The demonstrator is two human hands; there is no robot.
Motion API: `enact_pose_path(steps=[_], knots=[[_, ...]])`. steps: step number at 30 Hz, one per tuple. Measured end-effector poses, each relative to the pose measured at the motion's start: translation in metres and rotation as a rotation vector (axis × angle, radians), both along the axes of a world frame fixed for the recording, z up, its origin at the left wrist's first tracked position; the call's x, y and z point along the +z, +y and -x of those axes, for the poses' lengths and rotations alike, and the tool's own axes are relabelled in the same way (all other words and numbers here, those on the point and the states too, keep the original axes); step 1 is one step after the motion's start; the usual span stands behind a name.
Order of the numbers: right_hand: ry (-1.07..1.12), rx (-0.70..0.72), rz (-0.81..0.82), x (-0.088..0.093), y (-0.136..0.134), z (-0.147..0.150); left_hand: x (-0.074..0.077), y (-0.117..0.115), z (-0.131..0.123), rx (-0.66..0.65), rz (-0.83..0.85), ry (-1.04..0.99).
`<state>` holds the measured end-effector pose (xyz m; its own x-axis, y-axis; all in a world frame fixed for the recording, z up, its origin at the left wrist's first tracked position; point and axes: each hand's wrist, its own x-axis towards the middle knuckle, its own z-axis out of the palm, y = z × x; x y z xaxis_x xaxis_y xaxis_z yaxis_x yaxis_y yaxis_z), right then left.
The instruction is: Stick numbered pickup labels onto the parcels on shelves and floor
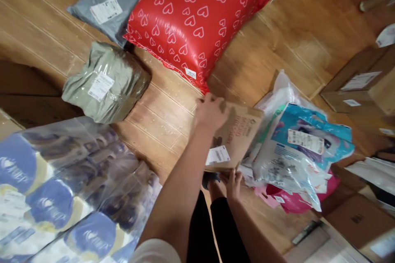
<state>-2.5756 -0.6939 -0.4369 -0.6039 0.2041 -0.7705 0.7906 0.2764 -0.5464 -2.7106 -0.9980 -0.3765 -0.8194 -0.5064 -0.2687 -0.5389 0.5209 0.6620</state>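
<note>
Because the left hand (212, 111) and right hand (233, 183) grip the rectangular brown cardboard box (239, 139) by its far and near edges, it could slip if either loosens.

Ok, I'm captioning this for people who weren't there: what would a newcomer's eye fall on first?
Probably the big red package with white hearts, at the top centre. Next, the cardboard box near the middle, held by the left hand at its far left corner and the right hand at its near edge. The pack with round blue patches, filling the lower left corner, also stands out.
</note>
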Motion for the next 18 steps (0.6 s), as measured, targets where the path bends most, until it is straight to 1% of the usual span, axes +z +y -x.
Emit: enact_pose_path(steps=[2,3,4,5,6,7,8,9,10,11,12,13,15,16,17,18], knots=[[0.015,-0.149,0.056,0.005,0.004,-0.019,0.009,0.035,0.035,-0.138,-0.037,0.059],[0.023,-0.198,0.07,0.007,0.001,-0.026,0.011,0.047,0.052,-0.195,-0.058,0.081],[0.034,-0.224,0.078,0.009,-0.003,-0.03,0.009,0.055,0.067,-0.253,-0.076,0.105],[0.051,-0.218,0.086,0.012,-0.01,-0.033,0.005,0.058,0.082,-0.319,-0.085,0.129],[0.079,-0.174,0.104,0.015,-0.018,-0.034,-0.003,0.056,0.096,-0.388,-0.084,0.149],[0.114,-0.096,0.13,0.019,-0.026,-0.034,-0.014,0.051,0.107,-0.453,-0.074,0.166],[0.151,0.022,0.164,0.024,-0.036,-0.032,-0.025,0.043,0.116,-0.505,-0.058,0.165],[0.182,0.157,0.202,0.03,-0.045,-0.028,-0.036,0.034,0.121,-0.504,-0.046,0.138],[0.203,0.279,0.239,0.036,-0.053,-0.023,-0.046,0.026,0.121,-0.431,-0.023,0.104],[0.21,0.388,0.276,0.043,-0.061,-0.015,-0.052,0.018,0.116,-0.34,0.011,0.075],[0.209,0.487,0.318,0.048,-0.066,-0.005,-0.054,0.013,0.106,-0.25,0.039,0.046],[0.204,0.595,0.371,0.053,-0.071,0.007,-0.051,0.01,0.09,-0.18,0.058,0.027],[0.243,0.814,0.45,0.055,-0.074,0.034,-0.037,0.01,0.048,-0.108,0.05,0.003],[0.294,0.876,0.421,0.051,-0.073,0.049,-0.027,0.012,0.025,-0.113,0.041,-0.015],[0.356,0.857,0.331,0.044,-0.072,0.064,-0.018,0.015,0.002,-0.137,0.03,-0.058],[0.413,0.745,0.189,0.033,-0.069,0.079,-0.011,0.018,-0.018,-0.158,0.027,-0.108]])
